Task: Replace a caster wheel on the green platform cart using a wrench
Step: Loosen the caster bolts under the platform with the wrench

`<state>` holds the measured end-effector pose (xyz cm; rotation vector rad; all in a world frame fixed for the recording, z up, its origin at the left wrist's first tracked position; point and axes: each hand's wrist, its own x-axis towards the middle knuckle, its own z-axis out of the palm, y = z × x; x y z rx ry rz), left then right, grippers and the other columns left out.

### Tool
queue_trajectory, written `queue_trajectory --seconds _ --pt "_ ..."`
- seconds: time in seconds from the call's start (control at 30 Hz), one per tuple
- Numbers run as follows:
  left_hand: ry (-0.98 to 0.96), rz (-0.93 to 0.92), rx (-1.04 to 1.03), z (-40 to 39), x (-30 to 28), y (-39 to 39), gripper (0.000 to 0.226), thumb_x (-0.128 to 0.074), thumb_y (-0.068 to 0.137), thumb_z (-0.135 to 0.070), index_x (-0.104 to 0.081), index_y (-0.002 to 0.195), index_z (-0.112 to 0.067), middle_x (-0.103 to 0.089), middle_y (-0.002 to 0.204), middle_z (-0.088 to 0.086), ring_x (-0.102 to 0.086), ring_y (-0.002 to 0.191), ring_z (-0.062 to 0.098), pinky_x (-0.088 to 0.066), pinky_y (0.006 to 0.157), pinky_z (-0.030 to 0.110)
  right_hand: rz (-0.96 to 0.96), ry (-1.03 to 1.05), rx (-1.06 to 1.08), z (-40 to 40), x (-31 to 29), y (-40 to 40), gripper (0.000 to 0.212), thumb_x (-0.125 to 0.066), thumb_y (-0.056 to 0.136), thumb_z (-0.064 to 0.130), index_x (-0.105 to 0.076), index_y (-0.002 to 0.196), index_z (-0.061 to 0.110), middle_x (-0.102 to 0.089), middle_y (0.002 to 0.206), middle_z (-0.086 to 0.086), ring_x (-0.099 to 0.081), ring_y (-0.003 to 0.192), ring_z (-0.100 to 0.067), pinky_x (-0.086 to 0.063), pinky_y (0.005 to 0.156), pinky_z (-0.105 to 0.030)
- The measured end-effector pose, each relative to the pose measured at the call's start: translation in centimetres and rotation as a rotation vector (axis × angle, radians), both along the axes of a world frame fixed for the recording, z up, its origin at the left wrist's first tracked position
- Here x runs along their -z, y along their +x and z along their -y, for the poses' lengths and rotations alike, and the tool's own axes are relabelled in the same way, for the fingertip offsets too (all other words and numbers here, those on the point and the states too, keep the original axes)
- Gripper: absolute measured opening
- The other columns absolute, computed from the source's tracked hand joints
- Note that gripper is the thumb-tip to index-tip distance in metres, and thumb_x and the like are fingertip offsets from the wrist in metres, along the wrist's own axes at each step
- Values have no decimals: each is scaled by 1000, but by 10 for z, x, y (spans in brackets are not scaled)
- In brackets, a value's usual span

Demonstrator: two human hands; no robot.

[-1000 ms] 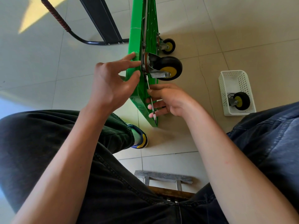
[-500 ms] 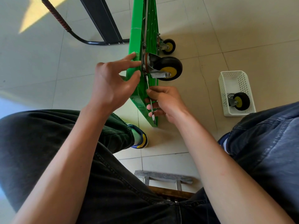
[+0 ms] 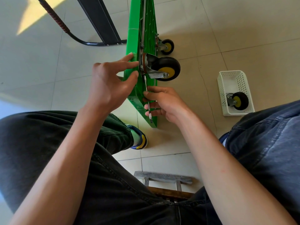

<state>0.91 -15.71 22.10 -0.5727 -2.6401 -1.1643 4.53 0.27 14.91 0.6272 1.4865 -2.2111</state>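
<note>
Fingers of the right hand (image 3: 164, 103) curled around the wrench (image 3: 148, 98), its head at the caster wheel (image 3: 165, 69) on the upended green cart (image 3: 141, 95); the left hand (image 3: 110, 85), fingers spread, pressed the cart's edge beside that caster.

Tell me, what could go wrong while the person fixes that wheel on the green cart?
1. The wrench is thin, and the right hand holds it only with its fingers. It could slip off the bolt and knock the knuckles against the cart.
2. The green cart stands on its edge, steadied by the left hand. If that hand lets go, it might tip over.
3. The left fingertips sit close to the caster wheel mount and could get pinched.
</note>
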Motion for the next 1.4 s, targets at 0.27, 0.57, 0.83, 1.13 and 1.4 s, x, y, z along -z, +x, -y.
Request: queue_trajectory --seconds 0.27,0.57,0.83,1.13,1.4 --pt "13 6 -6 2 2 -2 29 -68 88 -23 -78 115 -18 -67 132 2 -71 104 2 -64 72 32 6 1 2 1 5 -1 30 -71 94 6 -67 123 7 -72 83 -9 -68 59 -21 -59 52 -36" --pt "12 9 -6 1 2 -2 28 -68 88 -21 -78 114 -17 -68 131 5 -71 108 8 -64 76 33 -74 71 -85 -3 4 -4 16 -67 95 1 -69 101 16 -73 85 -6 -68 64 -21 -61 53 -37" --pt "-10 13 -9 1 3 -4 28 -69 88 -22 -78 114 -17 -68 131 4 -75 102 17 -64 72 35 -159 184 -93 1 16 3 26 -63 97 -2 -68 109 21 -65 91 -9 -64 67 -23 -60 53 -38" --pt "22 12 -9 -1 0 -2 28 -69 87 -16 -78 113 -13 -68 129 6 -70 112 7 -64 77 29 -276 567 34 -1 69 -11 47 -69 87 -6 -69 129 14 -74 99 -5 -69 96 -24 -57 96 -48" --pt "13 -4 2 -4 -2 2 26 -70 88 -14 -78 112 -12 -68 128 6 -71 107 6 -59 72 14 -333 684 66 -13 89 -32 41 -68 88 7 -75 116 37 -78 106 11 -70 106 -15 -56 94 -51"
